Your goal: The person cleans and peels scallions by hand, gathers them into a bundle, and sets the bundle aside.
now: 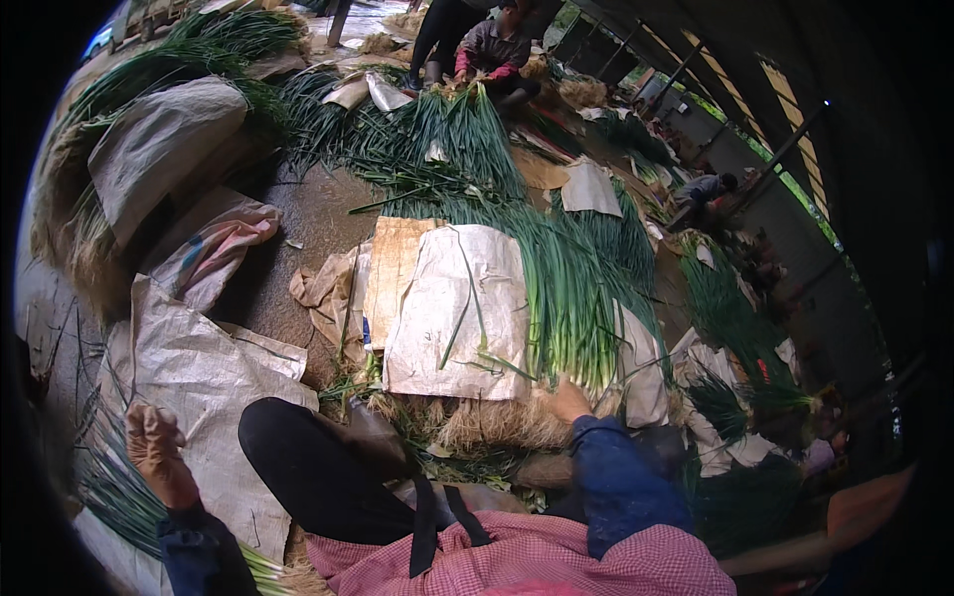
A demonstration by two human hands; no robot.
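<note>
A bundle of green onions (566,308) lies in front of me, its leaves pointing away and its pale stems and roots (497,422) toward me. My right hand (567,400) is down among the lower stems, its fingers closed round some of them and partly hidden. A whitish woven sack (457,308) covers the left part of the bundle, with a few loose leaves on top. Off to the left, my left hand (159,459) is raised with its fingers curled closed; what they hold, if anything, is too small to make out. More green onions (114,487) lie below and beside it.
Woven sacks (199,387) spread over the ground at left. A large heap of onions under a pale sack (164,149) stands at far left. Ahead, another person (492,50) sits behind a spread of onions (467,139). More bundles (720,298) line the right side.
</note>
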